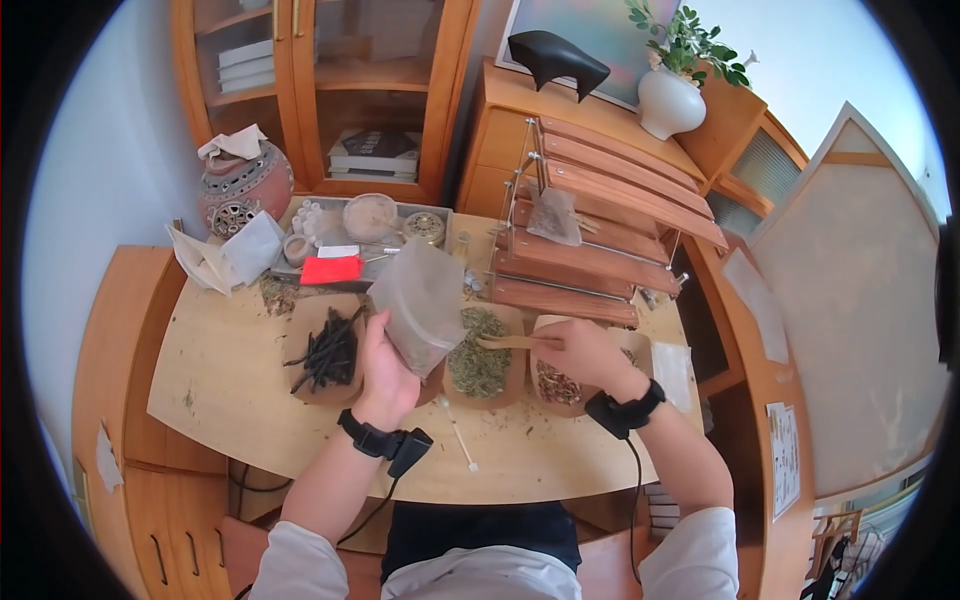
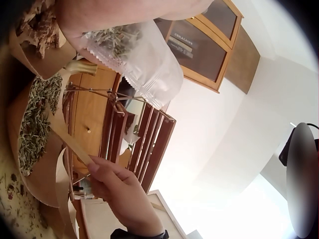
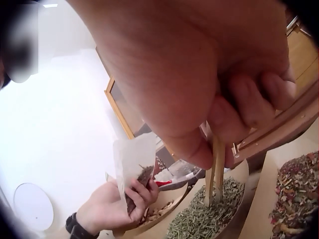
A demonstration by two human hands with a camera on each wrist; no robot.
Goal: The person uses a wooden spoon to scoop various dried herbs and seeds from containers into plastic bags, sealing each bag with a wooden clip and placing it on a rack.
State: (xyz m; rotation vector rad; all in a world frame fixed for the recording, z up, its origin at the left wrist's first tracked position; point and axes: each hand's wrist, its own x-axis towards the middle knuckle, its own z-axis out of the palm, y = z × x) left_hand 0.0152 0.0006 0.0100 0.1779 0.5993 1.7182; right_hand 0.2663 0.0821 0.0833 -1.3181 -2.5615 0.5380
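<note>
My left hand (image 1: 390,380) holds up a translucent bag (image 1: 425,300) over the trays, and dried plant bits show in its lower part in the left wrist view. Between the fingers and thumb of my right hand (image 1: 590,352) is a pair of wooden tongs (image 1: 512,342). Their tips reach into the chopped green dried herbs (image 3: 204,211), which fill a brown paper tray (image 1: 490,402). Right of that tray stands another one with mixed reddish dried petals (image 1: 558,385), partly under my right hand. Behind my left hand, a tray of bark-like pieces (image 2: 37,25) is mostly hidden in the head view.
Dark dried sticks (image 1: 325,355) fill the leftmost tray. A grey tray (image 1: 375,270) with jars and a red packet (image 1: 332,269) stands behind. At the back right rises a slatted wooden rack (image 1: 610,200). A thin white stick (image 1: 459,438) lies near the front.
</note>
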